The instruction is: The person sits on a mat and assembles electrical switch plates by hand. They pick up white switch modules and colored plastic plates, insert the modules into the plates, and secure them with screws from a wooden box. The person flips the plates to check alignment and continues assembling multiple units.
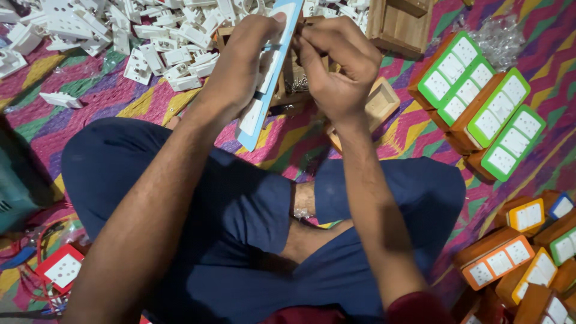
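The blue-edged socket panel (264, 78) stands tilted on edge above your crossed legs, your left hand (243, 60) wrapped around its middle while your right hand (336, 69) curls beside it, fingertips pinched at its upper edge, with loose white sockets (150, 36) behind

Your left hand (240, 66) grips a smooth, light-blue plastic faceplate (264, 78) with matt white inserts. You sit on a coarse woven cloth mat (90, 96) in zigzag colours, beside glossy white plastic socket parts (150, 36). Finished boxes (474, 96) show plain sanded wood with smooth green plastic fronts.
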